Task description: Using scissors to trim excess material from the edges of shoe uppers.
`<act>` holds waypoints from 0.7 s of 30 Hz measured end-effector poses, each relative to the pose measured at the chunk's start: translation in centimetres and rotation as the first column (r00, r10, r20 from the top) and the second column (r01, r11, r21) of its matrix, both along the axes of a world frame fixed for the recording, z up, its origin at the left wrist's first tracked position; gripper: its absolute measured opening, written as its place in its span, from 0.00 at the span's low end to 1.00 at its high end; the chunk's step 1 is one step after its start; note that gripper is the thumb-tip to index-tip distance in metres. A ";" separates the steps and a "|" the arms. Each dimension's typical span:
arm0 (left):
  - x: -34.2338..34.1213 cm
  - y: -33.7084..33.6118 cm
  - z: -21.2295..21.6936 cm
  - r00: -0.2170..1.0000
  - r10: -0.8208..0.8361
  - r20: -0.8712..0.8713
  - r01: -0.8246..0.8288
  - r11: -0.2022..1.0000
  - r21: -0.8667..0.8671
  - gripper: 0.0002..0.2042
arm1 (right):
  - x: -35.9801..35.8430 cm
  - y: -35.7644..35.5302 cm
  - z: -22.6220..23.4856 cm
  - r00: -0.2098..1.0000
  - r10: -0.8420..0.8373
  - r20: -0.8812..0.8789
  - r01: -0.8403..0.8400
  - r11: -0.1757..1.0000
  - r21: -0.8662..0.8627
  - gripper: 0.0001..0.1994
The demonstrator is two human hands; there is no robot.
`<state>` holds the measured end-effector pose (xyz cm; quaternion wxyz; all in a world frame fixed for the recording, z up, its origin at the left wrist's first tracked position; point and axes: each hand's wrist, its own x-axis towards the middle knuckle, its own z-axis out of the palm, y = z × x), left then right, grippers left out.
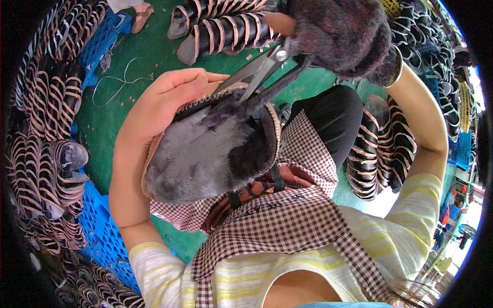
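In front of my lap is a fur-lined shoe piece [195, 159] with grey and black pile and a stitched tan rim. My left hand [177, 92] is closed on its far edge, with the fingers along the stitching. Scissors [264, 66] point down toward that rim, blades apart, with a dark furry strip [280, 90] beside them. My right hand [280, 23] grips the scissors' handles. Dark reddish-black fur [339, 38] covers most of this hand, and only a finger shows; whether the fur is worn or draped cannot be made out.
Black shoe pieces with tan strips [233, 33] lie on the green floor [123, 102] ahead, and more [380, 146] lie by my right knee. Stacks of them [51, 102] rise at left beside blue plastic pallets [102, 220]. Another person's foot [142, 16] shows at the top left.
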<state>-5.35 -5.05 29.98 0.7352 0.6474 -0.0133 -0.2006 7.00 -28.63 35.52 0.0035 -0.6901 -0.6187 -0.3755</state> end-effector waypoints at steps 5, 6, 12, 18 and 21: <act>1.1 0.4 -0.1 0.999 -0.038 0.019 0.037 0.999 0.026 0.15 | -0.4 2.9 0.6 0.934 0.310 -0.179 -0.313 0.950 0.017 0.07; 1.1 0.3 -0.1 0.999 -0.036 0.019 0.036 0.999 0.026 0.15 | 0.0 3.1 0.4 0.917 0.362 -0.167 -0.365 0.931 0.014 0.08; 1.4 1.5 -2.0 0.999 0.000 0.039 -0.002 0.998 0.058 0.14 | 3.8 2.9 -3.1 0.839 0.508 0.195 -0.521 0.853 0.024 0.14; 3.3 3.2 -3.2 0.997 -0.015 -0.069 0.006 0.992 -0.122 0.13 | 1.4 -0.1 -3.9 0.899 -0.017 -0.438 -0.045 0.991 -0.130 0.13; 5.1 2.7 -2.7 0.992 -0.113 0.061 0.121 0.983 -0.139 0.12 | -0.6 3.2 -7.0 0.665 0.138 -0.734 0.013 0.980 0.196 0.25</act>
